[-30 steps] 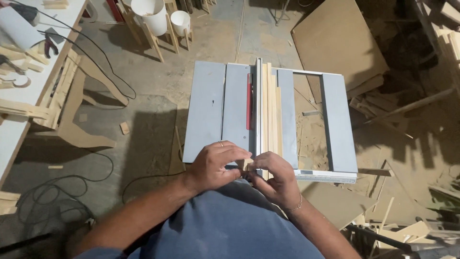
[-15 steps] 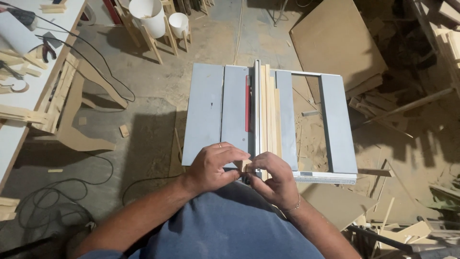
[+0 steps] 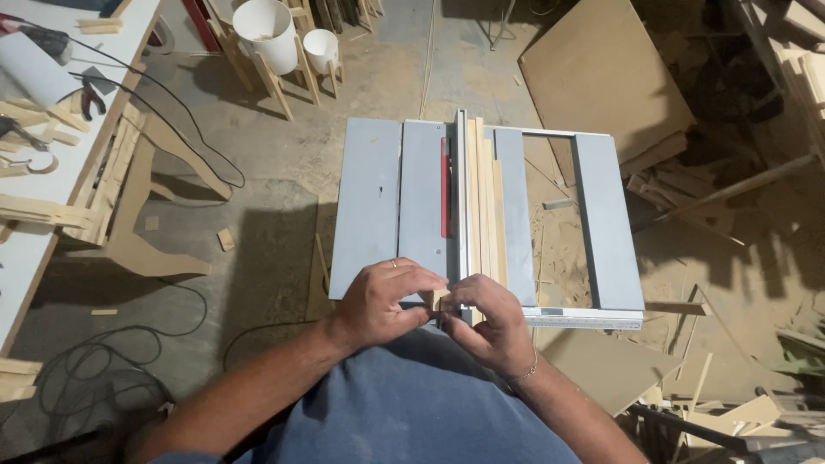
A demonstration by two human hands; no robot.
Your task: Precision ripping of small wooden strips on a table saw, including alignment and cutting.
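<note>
— Nothing much has moved since the earlier picture: both hands sit at the same near edge of the saw, the strips lie as they did, and only the view has shifted a little.

— What is the biggest thing in front of the person?

— Grey table saw [image 3: 378,206], seen from above, with a red insert [image 3: 445,187] in its tabletop and an open gap in its right half. It stands on a dusty floor [image 3: 258,172]. A large brown board [image 3: 601,77] lies beyond it to the right, with scrap wood piled near it.

— And on the left?

— White workbench [image 3: 43,249] carrying wood offcuts and pliers [image 3: 90,101], with black cable [image 3: 172,120] trailing off it over the floor. Two white buckets [image 3: 266,30] stand on wooden legs further back.

— What lies on the saw?

— Several long pale wooden strips [image 3: 485,206] side by side, just right of a grey fence rail [image 3: 461,189], running from the far edge to the near edge.

— The hands?

— The left hand [image 3: 382,301], a ring on one finger, is curled with its fingertips pinching a small wood piece [image 3: 441,300] at the near end of the strips. The right hand [image 3: 490,331], a thin bracelet at the wrist, is curled close too, fingers bent onto the same piece. The two hands touch.
</note>
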